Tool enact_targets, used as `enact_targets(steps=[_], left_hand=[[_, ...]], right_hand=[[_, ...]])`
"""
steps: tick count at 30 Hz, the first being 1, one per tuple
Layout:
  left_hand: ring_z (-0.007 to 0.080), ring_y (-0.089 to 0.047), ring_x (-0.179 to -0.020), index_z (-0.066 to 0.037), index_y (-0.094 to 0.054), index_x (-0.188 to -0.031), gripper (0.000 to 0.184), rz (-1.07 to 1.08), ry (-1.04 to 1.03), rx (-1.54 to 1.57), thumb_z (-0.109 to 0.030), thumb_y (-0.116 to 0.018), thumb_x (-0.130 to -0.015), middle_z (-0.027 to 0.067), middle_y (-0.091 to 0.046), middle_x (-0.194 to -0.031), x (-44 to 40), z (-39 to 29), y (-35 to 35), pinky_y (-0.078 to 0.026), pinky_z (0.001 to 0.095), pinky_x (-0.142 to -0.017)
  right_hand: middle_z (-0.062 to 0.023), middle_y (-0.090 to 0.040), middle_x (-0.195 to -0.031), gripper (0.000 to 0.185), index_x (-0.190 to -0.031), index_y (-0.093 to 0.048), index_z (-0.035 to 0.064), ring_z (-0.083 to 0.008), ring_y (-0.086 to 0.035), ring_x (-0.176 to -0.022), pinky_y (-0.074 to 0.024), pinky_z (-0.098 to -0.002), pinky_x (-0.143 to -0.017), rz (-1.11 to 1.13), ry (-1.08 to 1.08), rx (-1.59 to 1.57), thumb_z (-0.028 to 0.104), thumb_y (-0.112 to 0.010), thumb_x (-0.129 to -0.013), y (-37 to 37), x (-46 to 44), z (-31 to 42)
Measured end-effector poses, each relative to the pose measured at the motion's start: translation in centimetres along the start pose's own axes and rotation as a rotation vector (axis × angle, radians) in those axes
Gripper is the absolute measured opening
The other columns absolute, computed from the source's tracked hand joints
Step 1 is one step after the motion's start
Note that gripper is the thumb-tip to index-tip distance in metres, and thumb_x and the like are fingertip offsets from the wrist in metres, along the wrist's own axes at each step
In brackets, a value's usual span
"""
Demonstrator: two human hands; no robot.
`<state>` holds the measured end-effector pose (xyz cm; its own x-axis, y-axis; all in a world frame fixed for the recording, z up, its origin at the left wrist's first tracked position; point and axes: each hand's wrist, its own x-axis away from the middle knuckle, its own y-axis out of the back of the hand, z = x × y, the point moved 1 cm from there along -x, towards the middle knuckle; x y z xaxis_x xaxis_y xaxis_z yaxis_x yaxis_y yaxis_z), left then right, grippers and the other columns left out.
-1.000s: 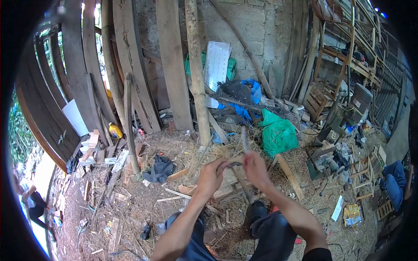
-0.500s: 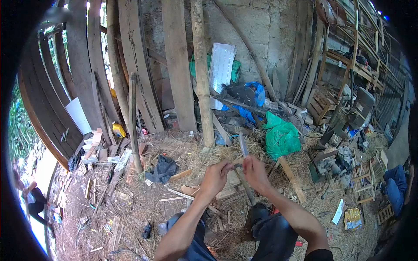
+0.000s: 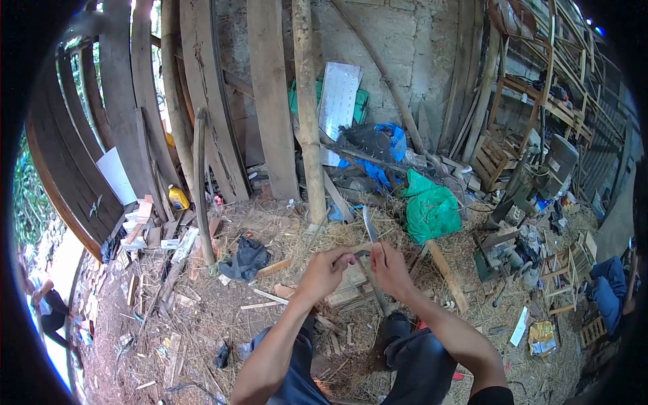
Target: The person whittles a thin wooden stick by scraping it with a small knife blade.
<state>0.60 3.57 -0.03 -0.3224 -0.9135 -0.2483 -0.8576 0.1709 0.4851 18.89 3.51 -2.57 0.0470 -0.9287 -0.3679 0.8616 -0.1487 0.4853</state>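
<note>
Strawy ground [image 3: 228, 305]; right fingers [image 3: 395, 264] clamp a knife [image 3: 369, 224] toward 12 o'clock (likely light, stiff; best gripped low); left fingers [image 3: 333, 256] pinched together.

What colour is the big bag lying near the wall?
The bag is bright green, clear in the head view.

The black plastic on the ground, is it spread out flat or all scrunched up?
Scrunched up. The black plastic lies in a wrinkled heap on the ground, with creases and bumps showing.
</note>
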Motion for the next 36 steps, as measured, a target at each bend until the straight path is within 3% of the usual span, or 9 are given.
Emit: enact_targets(steps=[2, 4, 7, 16, 19, 28, 31, 33, 36], left_hand=[[0.016, -0.043, -0.054, -0.002, -0.062, -0.091, 0.012, 0.0, -0.027, 0.035, -0.01, -0.053, -0.091, 0.0088, -0.054, -0.062, 0.4, 0.0, 0.0, -0.04, 0.0304, -0.056], [0.0143, -0.042, -0.056, -0.001, -0.061, -0.09, 0.013, -0.008, -0.062, 0.07, -0.01, -0.052, -0.091, 0.0069, -0.052, -0.062, 0.3, -0.1, 0.2, -0.039, 0.0302, -0.056], [0.0121, -0.043, -0.06, 0.0, -0.061, -0.09, 0.013, 0.012, -0.069, 0.137, -0.01, -0.052, -0.092, 0.0057, -0.051, -0.063, 0.0, -0.2, -0.5, -0.039, 0.0291, -0.058], [0.0091, -0.051, -0.066, 0.001, -0.06, -0.092, 0.014, 0.01, -0.093, 0.14, -0.009, -0.05, -0.092, 0.0028, -0.056, -0.07, -0.3, 0.4, -1.0, -0.042, 0.0272, -0.06], [0.0096, -0.053, -0.068, 0.002, -0.059, -0.093, 0.012, 0.011, -0.022, 0.121, -0.006, -0.05, -0.091, 0.0047, -0.059, -0.072, -0.1, -0.6, 0.2, -0.044, 0.0284, -0.062], [0.0352, -0.059, -0.066, -0.007, -0.063, -0.097, 0.013, -0.163, -0.171, -0.146, -0.011, -0.056, -0.087, 0.0158, -0.063, -0.074, -0.3, 0.8, 0.5, -0.046, 0.0385, -0.061], [0.032, -0.059, -0.063, -0.006, -0.063, -0.099, 0.014, -0.104, -0.082, -0.149, -0.011, -0.056, -0.087, 0.0156, -0.063, -0.076, -0.1, -0.4, 0.5, -0.046, 0.0374, -0.061], [0.01, -0.054, -0.059, -0.004, -0.063, -0.099, 0.014, 0.006, -0.068, -0.037, -0.011, -0.055, -0.09, 0.0069, -0.057, -0.066, 0.0, -1.4, 0.3, -0.043, 0.0277, -0.056], [0.0085, -0.048, -0.057, -0.001, -0.062, -0.1, 0.015, 0.06, -0.127, 0.115, -0.011, -0.053, -0.091, 0.0026, -0.054, -0.066, -0.3, -0.6, -1.1, -0.041, 0.0266, -0.054]], right_hand=[[-0.0119, -0.051, -0.061, 0.028, -0.079, -0.052, 0.0012, -0.025, -0.052, -0.056, -0.0421, -0.0361, -0.056, -0.022, -0.039, -0.054, 0.021, -0.042, -0.096, -0.2, -0.4, -0.8], [-0.0122, -0.053, -0.065, 0.026, -0.081, -0.053, 0.0015, -0.0248, -0.054, -0.06, -0.043, -0.0368, -0.059, -0.004, -0.224, -0.132, 0.02, -0.042, -0.095, -0.5, -0.6, -0.9], [-0.0109, -0.054, -0.071, 0.022, -0.083, -0.054, 0.0024, -0.0203, -0.054, -0.065, -0.0433, -0.0346, -0.06, 0.119, 0.031, -0.035, 0.016, -0.043, -0.095, -1.3, 1.2, 0.4], [-0.0117, -0.055, -0.068, 0.014, -0.086, -0.054, 0.0023, -0.0181, -0.051, -0.06, -0.0411, -0.033, -0.056, 0.123, 0.025, -0.006, 0.011, -0.046, -0.092, -1.6, 0.8, 0.6], [-0.0052, -0.052, -0.064, 0.019, -0.092, -0.055, 0.001, -0.0126, -0.049, -0.058, -0.0384, -0.0306, -0.052, -0.121, -0.071, -0.227, 0.018, -0.047, -0.094, 0.5, -1.2, -0.3], [0.0037, -0.049, -0.063, 0.024, -0.101, -0.054, 0.0054, -0.001, -0.036, -0.044, -0.0273, -0.0176, -0.038, -0.163, -0.097, -0.439, 0.028, -0.055, -0.093, 3.9, -1.7, -0.7], [0.0033, -0.053, -0.067, 0.019, -0.093, -0.056, 0.0023, -0.003, -0.044, -0.057, -0.0346, -0.0221, -0.05, -0.122, -0.086, -0.421, 0.021, -0.057, -0.092, 3.3, -1.5, -1.0], [0.0031, -0.053, -0.067, 0.017, -0.092, -0.056, 0.0026, -0.0026, -0.043, -0.056, -0.0341, -0.0214, -0.049, -0.09, -0.043, -0.397, 0.02, -0.056, -0.092, 3.2, -1.4, -0.8], [0.0028, -0.052, -0.065, 0.016, -0.091, -0.055, 0.0032, -0.0021, -0.042, -0.052, -0.0322, -0.0198, -0.046, -0.01, -0.065, -0.516, 0.019, -0.056, -0.092, 2.8, -1.2, 0.8]])
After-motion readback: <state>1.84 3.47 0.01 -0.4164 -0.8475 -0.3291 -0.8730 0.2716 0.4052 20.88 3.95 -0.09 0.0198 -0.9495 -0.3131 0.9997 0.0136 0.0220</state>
